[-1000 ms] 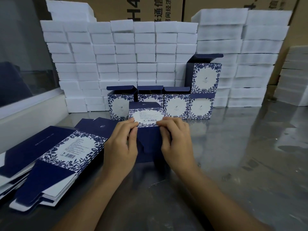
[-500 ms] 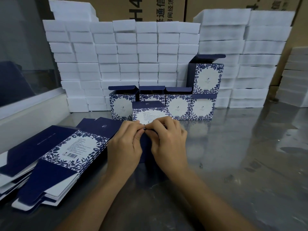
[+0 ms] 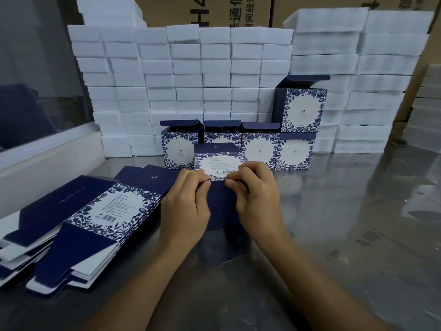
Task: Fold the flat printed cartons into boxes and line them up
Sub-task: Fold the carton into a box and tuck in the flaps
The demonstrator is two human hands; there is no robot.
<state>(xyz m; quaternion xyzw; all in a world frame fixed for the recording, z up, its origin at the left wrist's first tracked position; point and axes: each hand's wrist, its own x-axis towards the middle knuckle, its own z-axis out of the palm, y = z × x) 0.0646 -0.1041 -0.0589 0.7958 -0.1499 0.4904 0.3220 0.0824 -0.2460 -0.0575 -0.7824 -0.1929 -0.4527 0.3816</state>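
Both hands' grip pinching carton

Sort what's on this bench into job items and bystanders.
Job: carton gripped by left hand and right hand; flat carton stack; folded boxes.
Bystanders: white foam blocks; brown cardboard cases.

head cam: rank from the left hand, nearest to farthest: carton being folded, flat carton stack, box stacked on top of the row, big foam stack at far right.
From the left hand:
1. Carton being folded, pinched in both hands, centre.
2. Flat carton stack, just to its left on the table.
3. Box stacked on top of the row, back right.
4. Big foam stack, far right, behind the boxes.
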